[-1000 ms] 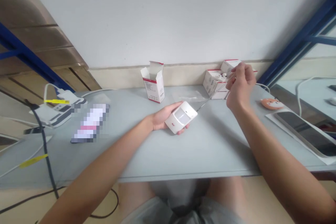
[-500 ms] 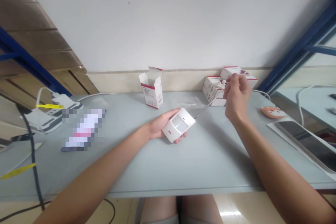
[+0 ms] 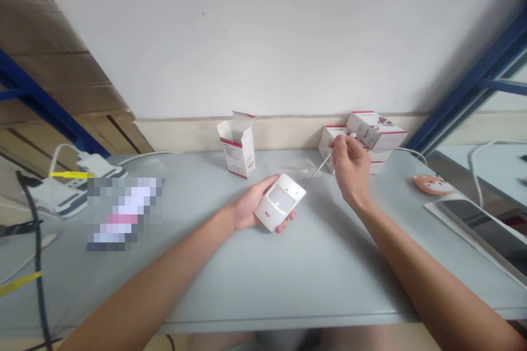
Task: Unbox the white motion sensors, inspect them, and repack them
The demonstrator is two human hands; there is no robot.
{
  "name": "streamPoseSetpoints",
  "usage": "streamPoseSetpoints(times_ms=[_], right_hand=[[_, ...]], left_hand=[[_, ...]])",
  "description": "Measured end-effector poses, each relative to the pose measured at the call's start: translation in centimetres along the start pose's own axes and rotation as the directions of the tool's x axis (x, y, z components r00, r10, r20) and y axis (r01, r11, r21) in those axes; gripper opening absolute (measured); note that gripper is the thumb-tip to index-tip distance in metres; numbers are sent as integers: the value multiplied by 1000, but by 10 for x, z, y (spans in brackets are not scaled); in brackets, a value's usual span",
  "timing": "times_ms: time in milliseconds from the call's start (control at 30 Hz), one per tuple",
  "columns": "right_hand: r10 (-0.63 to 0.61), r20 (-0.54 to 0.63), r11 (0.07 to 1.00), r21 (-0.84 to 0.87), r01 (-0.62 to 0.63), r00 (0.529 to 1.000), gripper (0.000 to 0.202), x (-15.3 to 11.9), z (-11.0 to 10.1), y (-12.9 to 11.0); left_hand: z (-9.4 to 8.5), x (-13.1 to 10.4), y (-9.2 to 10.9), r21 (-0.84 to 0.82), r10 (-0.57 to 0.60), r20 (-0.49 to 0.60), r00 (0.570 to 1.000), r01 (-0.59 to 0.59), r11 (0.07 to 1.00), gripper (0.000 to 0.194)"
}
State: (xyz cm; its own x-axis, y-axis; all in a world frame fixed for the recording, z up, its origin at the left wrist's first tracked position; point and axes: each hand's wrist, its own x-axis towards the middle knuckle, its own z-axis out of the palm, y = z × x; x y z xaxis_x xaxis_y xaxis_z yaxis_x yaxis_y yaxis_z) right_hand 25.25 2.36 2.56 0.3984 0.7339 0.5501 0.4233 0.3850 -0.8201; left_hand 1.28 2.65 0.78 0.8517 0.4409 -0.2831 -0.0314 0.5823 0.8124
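A white motion detector [image 3: 281,202] with a grey lens window and small red lettering is tilted in my left hand [image 3: 252,204]. The fingers wrap beneath it, and some tips show at its right edge. From the detector's upper right corner a thin metal antenna [image 3: 318,170] slants up to the right. My right hand [image 3: 351,167] pinches the antenna's far end between thumb and fingers. That tip is hidden by the fingers.
An open white-and-red box [image 3: 237,148] stands by the wall; more boxes [image 3: 376,130] are stacked behind my right hand. Left are a blurred phone [image 3: 127,213] and a power strip [image 3: 78,200] with cables. Right lie an orange animal-faced object [image 3: 432,185] and a dark tablet-like slab [image 3: 488,236].
My right hand has moved down and left toward the detector, and the visible antenna has become shorter. My left hand keeps its hold. The camera view has shifted slightly.
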Motion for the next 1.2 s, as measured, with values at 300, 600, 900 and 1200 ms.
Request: streamPoseSetpoints(times_ms=[300,600,900,1200], right_hand=[[68,236,998,-27,-64,969,42,-25,14,-14],[55,562,998,-58,-27,826,42,-33,18,-16],[-75,604,856,-370,362,794,43,-21,7,-9],[259,599,620,-705,345,758,62,-17,4,3]], left_hand=[[8,4,-8,-63,142,-165,976,-154,986,61],[9,5,-11,-129,186,-274,943,-228,965,54],[18,4,1,-58,266,-465,844,-329,942,51],[10,-16,22,267,290,-654,699,-146,953,56]])
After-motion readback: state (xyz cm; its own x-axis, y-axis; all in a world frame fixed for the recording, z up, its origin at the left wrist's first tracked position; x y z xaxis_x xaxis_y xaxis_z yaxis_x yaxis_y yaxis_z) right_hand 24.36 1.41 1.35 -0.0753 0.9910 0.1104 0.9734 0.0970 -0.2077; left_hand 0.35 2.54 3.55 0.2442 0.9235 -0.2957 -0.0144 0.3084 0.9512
